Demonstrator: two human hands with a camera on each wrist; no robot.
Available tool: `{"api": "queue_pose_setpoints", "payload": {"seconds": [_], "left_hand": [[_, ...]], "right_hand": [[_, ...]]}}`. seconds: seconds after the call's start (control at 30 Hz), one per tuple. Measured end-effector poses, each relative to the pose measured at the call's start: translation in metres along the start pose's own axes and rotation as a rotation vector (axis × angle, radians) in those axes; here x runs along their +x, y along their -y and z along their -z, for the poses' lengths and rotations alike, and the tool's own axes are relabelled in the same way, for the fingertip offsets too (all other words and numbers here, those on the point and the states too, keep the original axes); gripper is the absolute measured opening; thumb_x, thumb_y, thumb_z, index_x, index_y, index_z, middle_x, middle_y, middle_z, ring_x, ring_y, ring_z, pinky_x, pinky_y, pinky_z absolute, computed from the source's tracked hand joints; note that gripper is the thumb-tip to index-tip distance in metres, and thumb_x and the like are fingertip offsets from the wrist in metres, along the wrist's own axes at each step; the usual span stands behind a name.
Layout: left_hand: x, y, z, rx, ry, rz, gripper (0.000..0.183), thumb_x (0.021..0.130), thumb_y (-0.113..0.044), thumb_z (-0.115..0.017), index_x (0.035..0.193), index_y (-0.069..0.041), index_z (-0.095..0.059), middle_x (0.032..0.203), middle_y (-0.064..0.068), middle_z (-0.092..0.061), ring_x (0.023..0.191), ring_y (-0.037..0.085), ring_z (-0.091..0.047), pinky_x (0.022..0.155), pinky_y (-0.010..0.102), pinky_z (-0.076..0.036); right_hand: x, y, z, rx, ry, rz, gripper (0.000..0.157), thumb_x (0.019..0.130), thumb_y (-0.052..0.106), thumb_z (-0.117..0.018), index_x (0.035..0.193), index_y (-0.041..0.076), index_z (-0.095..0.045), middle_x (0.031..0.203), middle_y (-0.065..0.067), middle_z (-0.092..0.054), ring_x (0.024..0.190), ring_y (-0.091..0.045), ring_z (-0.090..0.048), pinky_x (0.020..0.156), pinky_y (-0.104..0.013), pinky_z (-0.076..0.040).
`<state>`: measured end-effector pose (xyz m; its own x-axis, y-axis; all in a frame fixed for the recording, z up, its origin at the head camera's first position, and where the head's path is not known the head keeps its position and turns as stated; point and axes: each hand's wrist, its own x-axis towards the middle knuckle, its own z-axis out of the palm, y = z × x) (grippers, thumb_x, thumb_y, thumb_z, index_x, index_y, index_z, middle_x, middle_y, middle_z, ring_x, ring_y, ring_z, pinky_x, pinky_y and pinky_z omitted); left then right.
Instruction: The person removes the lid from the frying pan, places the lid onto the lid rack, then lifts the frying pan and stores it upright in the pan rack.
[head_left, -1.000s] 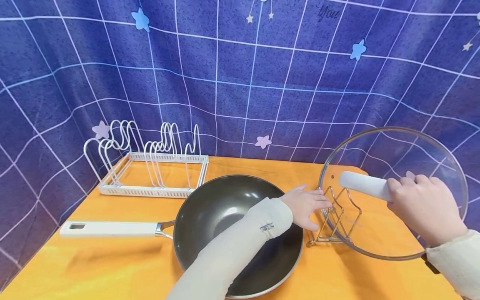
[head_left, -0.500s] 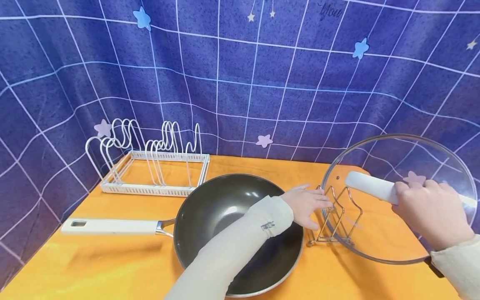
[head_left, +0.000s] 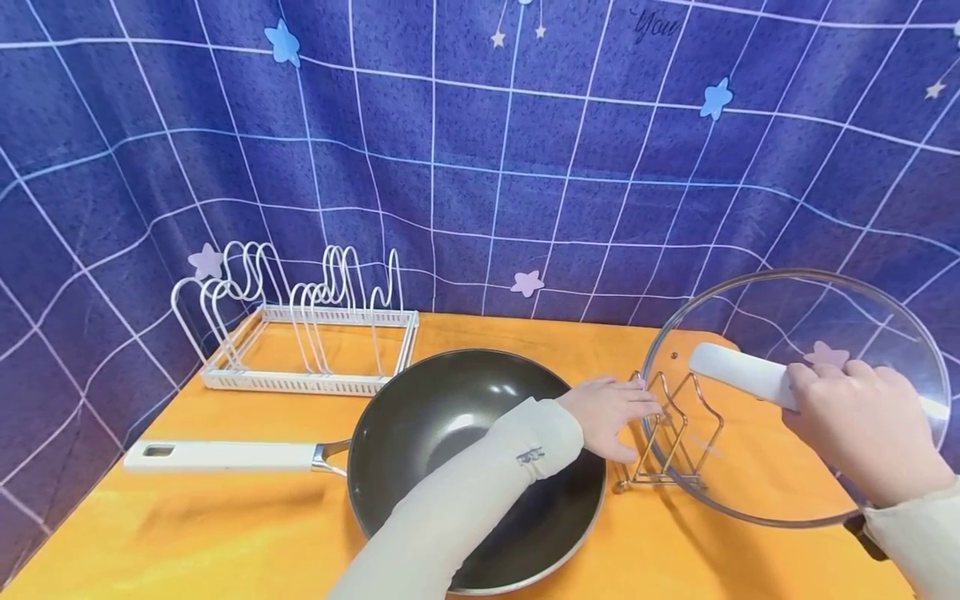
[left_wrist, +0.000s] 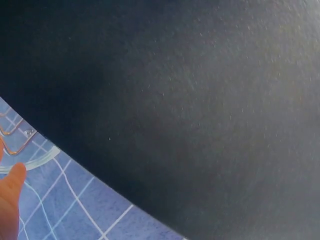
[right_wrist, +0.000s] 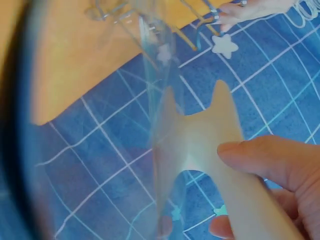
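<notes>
My right hand (head_left: 870, 433) grips the white handle (head_left: 742, 373) of a large round glass lid (head_left: 750, 517). The lid stands tilted up on edge, its lower left rim among the wires of a small gold wire rack (head_left: 678, 433). Close up in the right wrist view, the thumb and fingers hold the arched handle (right_wrist: 200, 135). My left hand (head_left: 606, 417) reaches across the dark wok (head_left: 427, 417), fingers extended and touching the rack's left side. Mostly wok interior (left_wrist: 190, 110) fills the left wrist view, with a bit of the left hand (left_wrist: 10, 200) at its edge.
The wok's long white handle (head_left: 225, 456) points left over the orange tabletop (head_left: 225, 542). Behind it stands a white dish rack (head_left: 307, 383) with wire loops. A blue grid-patterned cloth (head_left: 465, 167) with stars hangs at the back and sides.
The lid and my right hand have shifted slightly right and down, mostly in the first half second. My left hand stays at the gold rack.
</notes>
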<state>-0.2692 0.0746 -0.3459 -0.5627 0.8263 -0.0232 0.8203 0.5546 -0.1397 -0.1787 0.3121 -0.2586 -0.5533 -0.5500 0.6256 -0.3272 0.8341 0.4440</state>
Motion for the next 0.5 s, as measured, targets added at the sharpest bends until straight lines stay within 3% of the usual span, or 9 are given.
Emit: {"api": "queue_pose_setpoints", "payload": {"seconds": [0.1,0.27,0.33,0.5], "left_hand": [[0.0012,-0.0006,0.0012,0.022,0.002,-0.002,0.077,0.084,-0.056,-0.056,0.151,-0.031,-0.029,0.154,-0.016,-0.026,0.143,0.002,-0.012,0.115,0.029,-0.014],[0.0023,-0.0003,0.0014,0.072,-0.003,-0.029,0.078,0.083,-0.058,-0.055,0.151,-0.03,-0.028,0.154,-0.015,-0.027,0.143,0.004,-0.014,0.115,0.031,-0.015],[0.0027,0.0,0.0007,0.09,-0.007,-0.037,0.078,0.083,-0.059,-0.054,0.151,-0.03,-0.028,0.154,-0.014,-0.028,0.143,0.005,-0.015,0.115,0.031,-0.015],[0.003,-0.0005,0.0,0.107,-0.019,-0.04,0.076,0.083,-0.059,-0.053,0.15,-0.03,-0.03,0.153,-0.013,-0.03,0.143,0.008,-0.017,0.115,0.032,-0.016]], "right_hand": [[-0.0017,-0.0003,0.0022,0.009,-0.015,0.018,0.038,0.046,0.01,-0.077,0.075,-0.008,-0.059,0.054,-0.015,-0.054,0.04,-0.019,-0.03,0.035,-0.034,-0.026],[-0.0054,0.0003,0.0041,0.018,-0.054,0.037,0.029,0.07,0.021,-0.058,0.08,-0.006,-0.062,0.058,-0.017,-0.056,0.041,-0.019,-0.031,0.037,-0.032,-0.024],[-0.0056,0.0004,0.0033,0.022,-0.081,0.048,0.04,0.082,0.029,-0.042,0.08,-0.006,-0.061,0.058,-0.018,-0.055,0.041,-0.021,-0.032,0.037,-0.032,-0.023],[-0.0062,0.0009,0.0013,0.007,-0.103,0.05,0.061,0.091,0.04,-0.021,0.079,-0.005,-0.06,0.057,-0.017,-0.054,0.041,-0.023,-0.033,0.038,-0.033,-0.022]]}}
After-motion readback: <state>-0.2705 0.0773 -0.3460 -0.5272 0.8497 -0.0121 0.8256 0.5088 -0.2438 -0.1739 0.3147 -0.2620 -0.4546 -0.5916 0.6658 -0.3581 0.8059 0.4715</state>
